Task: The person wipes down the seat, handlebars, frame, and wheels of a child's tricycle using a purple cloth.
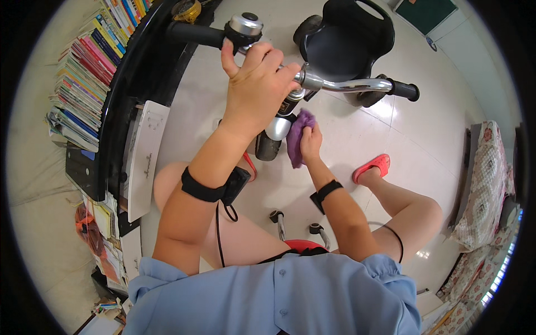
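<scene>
A child's tricycle stands before me, with a black seat [341, 48] and a chrome handlebar [356, 86]. My left hand [255, 81] grips the bar close to a silver bell [246, 24], its fingers curled over the metal; the bar's hidden part lies under them. Beside the bell runs a black rubber grip [197, 34]. In my right hand [310, 142] is a purple cloth [298, 140], bunched up alongside the silver front fender [278, 127]. Whether the cloth touches the fender I cannot tell. Below the fender shows the dark front wheel [268, 147].
At the left stands a black desk [109, 121] with rows of books [90, 54]; a pale drawer [146, 163] juts out from it. A patterned fabric cover [479, 184] lies over furniture at the right. Chrome stool legs with casters [281, 224] are beneath me.
</scene>
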`<action>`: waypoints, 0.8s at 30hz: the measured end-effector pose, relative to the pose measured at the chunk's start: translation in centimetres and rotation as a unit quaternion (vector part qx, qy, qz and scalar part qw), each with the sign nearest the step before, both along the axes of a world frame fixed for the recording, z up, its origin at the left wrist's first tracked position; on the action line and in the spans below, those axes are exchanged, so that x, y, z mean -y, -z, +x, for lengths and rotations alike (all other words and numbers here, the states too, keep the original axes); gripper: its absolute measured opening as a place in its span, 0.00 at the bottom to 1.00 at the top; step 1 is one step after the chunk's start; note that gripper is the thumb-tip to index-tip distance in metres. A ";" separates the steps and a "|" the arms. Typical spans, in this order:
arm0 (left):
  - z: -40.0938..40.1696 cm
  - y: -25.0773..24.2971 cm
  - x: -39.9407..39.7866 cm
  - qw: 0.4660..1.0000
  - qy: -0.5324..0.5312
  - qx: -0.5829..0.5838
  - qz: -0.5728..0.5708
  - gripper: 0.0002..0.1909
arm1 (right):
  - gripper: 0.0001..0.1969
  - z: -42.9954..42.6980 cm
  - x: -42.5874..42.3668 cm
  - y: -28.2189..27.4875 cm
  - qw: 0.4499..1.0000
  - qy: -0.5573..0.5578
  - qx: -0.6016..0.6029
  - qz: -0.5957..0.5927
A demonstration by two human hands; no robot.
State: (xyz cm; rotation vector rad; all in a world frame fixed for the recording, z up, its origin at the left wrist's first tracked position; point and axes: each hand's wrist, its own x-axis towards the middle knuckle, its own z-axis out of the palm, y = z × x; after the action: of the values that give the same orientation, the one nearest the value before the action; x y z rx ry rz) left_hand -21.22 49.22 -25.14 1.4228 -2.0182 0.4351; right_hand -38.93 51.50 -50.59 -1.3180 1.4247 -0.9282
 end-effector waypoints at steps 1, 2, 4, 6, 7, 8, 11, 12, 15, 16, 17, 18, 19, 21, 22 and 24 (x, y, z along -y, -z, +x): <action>-0.2 0.0 0.2 1.000 0.004 0.001 0.004 0.14 | 0.23 0.7 0.2 -0.6 0.982 0.108 0.154 -0.029; -0.5 0.0 0.2 1.000 0.000 0.005 0.004 0.14 | 0.24 1.3 0.2 -1.3 0.990 0.085 0.114 -0.028; -1.1 -0.2 0.3 1.000 0.000 0.013 0.009 0.14 | 0.26 2.4 -0.3 -1.3 0.990 0.059 0.049 -0.118; -0.9 0.0 0.3 1.000 -0.002 0.020 0.017 0.14 | 0.25 2.2 0.4 -1.0 0.995 0.058 0.049 -0.063; -0.7 0.1 0.3 0.999 -0.011 0.026 0.021 0.15 | 0.25 2.0 0.8 -0.9 0.996 0.047 0.069 -0.036; -0.5 0.4 0.3 0.999 -0.018 0.032 0.007 0.16 | 0.25 2.3 1.3 -0.8 0.996 0.052 0.071 -0.034; -1.4 0.4 0.2 0.999 -0.026 0.043 -0.007 0.16 | 0.22 1.1 2.2 1.7 0.985 0.066 0.151 -0.060; -1.3 0.9 0.6 1.000 -0.009 0.011 -0.004 0.16 | 0.22 0.4 2.4 3.1 0.983 0.076 0.168 -0.009; -1.7 0.7 0.7 1.000 -0.010 0.026 -0.014 0.16 | 0.22 -1.3 1.6 5.8 0.992 0.066 0.101 0.040; -1.8 0.7 0.6 0.999 -0.015 0.029 -0.019 0.16 | 0.23 -1.4 1.0 6.2 0.998 0.040 0.015 0.041; -1.9 0.9 0.8 0.999 -0.013 0.030 -0.019 0.16 | 0.23 -1.3 0.6 6.7 0.998 0.042 0.017 0.042; -1.5 0.9 0.6 0.999 -0.024 0.035 -0.017 0.16 | 0.23 -0.3 0.2 6.1 0.999 0.023 -0.014 0.026; -1.1 0.9 0.4 0.999 -0.033 0.037 -0.014 0.16 | 0.23 0.5 -0.2 5.3 0.999 0.006 -0.047 0.010; -1.2 0.6 0.3 0.998 -0.034 0.049 -0.016 0.16 | 0.22 -0.1 -0.7 5.1 0.997 -0.011 -0.046 0.068; -1.8 0.5 0.7 0.998 -0.030 0.054 -0.023 0.16 | 0.21 -1.3 -0.9 6.3 0.996 -0.047 -0.078 0.010; -2.1 0.5 0.9 0.998 -0.023 0.046 -0.022 0.17 | 0.23 -2.5 -1.6 7.6 0.981 -0.090 -0.165 -0.055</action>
State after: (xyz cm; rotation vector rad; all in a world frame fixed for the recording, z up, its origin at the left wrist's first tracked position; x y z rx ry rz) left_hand -23.36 48.36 -25.60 1.4478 -2.0380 0.5705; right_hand -41.40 53.12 -58.15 -1.7151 1.4859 -0.6977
